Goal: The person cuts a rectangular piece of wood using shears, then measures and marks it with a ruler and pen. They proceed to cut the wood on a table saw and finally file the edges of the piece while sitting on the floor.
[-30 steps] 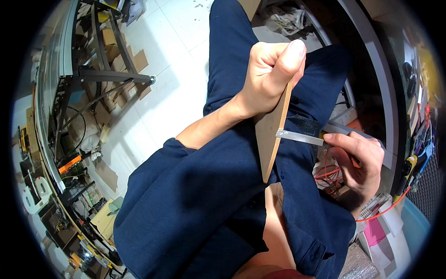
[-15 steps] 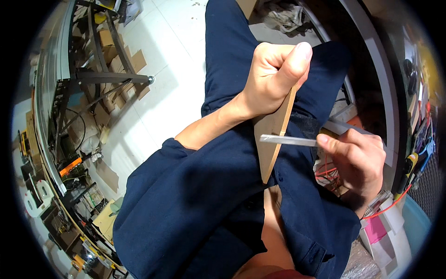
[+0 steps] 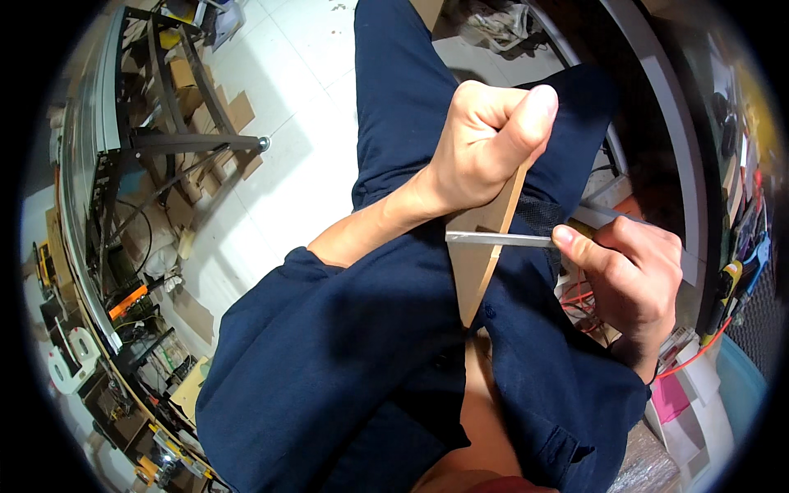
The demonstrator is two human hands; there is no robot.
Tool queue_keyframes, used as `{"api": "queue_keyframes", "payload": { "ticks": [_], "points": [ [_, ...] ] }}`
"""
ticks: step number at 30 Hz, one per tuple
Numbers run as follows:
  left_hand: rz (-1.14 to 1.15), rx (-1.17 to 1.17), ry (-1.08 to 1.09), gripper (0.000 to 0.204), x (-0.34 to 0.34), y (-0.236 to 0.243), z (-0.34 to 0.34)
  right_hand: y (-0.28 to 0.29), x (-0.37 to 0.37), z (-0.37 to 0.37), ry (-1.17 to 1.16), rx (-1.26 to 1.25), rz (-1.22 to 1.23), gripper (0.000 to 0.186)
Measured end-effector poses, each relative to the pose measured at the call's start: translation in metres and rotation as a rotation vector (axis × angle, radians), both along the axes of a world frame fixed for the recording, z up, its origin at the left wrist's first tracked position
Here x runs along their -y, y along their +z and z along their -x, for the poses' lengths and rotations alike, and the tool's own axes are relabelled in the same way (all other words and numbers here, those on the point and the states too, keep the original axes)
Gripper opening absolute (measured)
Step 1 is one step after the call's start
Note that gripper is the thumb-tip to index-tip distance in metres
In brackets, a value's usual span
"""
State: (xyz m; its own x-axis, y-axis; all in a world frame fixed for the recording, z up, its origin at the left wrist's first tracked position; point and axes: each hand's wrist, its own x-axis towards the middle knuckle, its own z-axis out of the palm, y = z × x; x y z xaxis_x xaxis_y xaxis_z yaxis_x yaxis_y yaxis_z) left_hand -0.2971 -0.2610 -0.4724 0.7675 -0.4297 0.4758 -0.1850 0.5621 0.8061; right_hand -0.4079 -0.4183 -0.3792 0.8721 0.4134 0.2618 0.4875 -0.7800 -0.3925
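Currently, left fingers (image 3: pixel 528 127) are clenching a flat tan wooden board (image 3: pixel 474 275); below them, right fingers (image 3: pixel 585 251) are pinching a slender silver metal strip (image 3: pixel 503 239), ideally held level.

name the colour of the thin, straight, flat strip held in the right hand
Silvery grey; the thin, straight, flat strip shows best in the head view.

Tools (image 3: pixel 728 283) and cardboard scraps (image 3: pixel 240 112) suggest a workshop.
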Motion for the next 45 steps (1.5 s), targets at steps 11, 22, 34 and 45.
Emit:
{"api": "queue_keyframes", "payload": {
  "ticks": [11,22,34,45],
  "points": [
    [-0.037,-0.076,0.054,0.063,0.002,0.006,0.001,-0.001,0.0,0.001,-0.051,0.05,-0.032,0.031],
    [-0.052,-0.073,0.093,0.062,0.005,0.005,-0.004,-0.002,0.005,-0.002,-0.007,-0.021,-0.034,0.032],
    [-0.056,-0.152,0.018,0.065,-0.002,0.002,-0.005,-0.002,0.005,-0.005,0.11,-0.046,-0.009,0.038],
    [-0.046,-0.123,0.089,0.06,0.004,-0.001,-0.01,-0.002,0.007,-0.009,0.031,0.011,-0.072,0.041]
  ]
}}
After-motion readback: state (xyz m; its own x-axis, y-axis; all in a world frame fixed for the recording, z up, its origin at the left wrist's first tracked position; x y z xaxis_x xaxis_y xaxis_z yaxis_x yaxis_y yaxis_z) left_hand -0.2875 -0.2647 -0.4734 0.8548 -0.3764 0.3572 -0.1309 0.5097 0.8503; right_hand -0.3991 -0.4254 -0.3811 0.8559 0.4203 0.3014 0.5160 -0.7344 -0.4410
